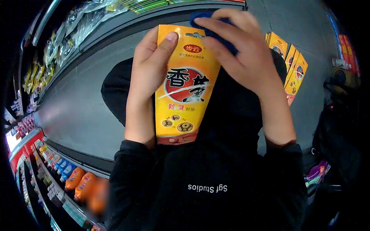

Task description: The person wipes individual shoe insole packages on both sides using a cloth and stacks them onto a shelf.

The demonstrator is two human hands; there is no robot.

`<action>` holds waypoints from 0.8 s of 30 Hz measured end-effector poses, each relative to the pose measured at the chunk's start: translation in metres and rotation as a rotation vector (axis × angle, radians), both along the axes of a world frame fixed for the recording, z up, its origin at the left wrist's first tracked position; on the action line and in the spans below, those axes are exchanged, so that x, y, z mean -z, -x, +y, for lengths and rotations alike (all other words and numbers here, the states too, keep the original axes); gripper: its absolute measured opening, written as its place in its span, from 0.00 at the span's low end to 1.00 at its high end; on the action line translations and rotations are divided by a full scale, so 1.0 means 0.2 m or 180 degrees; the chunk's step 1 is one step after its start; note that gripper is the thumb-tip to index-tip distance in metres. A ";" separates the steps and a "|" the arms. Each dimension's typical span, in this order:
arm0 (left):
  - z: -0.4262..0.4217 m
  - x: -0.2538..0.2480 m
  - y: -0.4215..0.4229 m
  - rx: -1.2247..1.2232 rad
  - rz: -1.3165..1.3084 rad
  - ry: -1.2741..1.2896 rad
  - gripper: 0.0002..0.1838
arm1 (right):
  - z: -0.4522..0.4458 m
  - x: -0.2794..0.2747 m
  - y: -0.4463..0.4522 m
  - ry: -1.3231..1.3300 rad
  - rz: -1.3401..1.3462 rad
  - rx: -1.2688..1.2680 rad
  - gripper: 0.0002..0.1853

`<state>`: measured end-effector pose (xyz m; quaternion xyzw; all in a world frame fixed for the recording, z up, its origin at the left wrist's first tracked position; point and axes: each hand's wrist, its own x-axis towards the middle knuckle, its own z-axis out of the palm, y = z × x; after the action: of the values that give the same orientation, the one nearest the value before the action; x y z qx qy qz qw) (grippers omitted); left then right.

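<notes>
yellow glossy flat packet (pixel 185 84) in left hand (pixel 150 57), blue cloth (pixel 229 44) in right hand (pixel 251 57).

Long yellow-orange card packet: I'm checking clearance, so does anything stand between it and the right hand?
Only the dark-blue cloth in the right hand might, near the packet at its top right; nothing visible blocks the thumb.

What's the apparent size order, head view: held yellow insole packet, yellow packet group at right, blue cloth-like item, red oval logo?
1. Held yellow insole packet
2. Yellow packet group
3. Blue cloth-like item, partly covered
4. Red oval logo
Nearness inflates held packet.
</notes>
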<state>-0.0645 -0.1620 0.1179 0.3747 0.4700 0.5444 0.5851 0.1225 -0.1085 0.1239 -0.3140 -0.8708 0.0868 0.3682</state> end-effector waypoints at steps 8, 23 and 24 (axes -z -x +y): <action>-0.01 -0.01 -0.06 0.0106 0.0556 -0.0238 0.13 | 0.03 0.06 0.06 0.1238 -0.0332 0.0646 0.22; 0.04 -0.01 0.04 -0.0366 0.0292 -0.0234 0.12 | 0.10 0.13 -0.15 0.2765 0.1327 0.1145 0.24; 0.04 0.00 0.05 -0.0375 0.0221 -0.0193 0.12 | 0.06 0.14 -0.14 0.2767 0.1187 0.0628 0.24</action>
<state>-0.0742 -0.1538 0.1184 0.3826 0.4945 0.5785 0.5238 0.1502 -0.0967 0.0956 -0.4989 -0.6391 0.4621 0.3592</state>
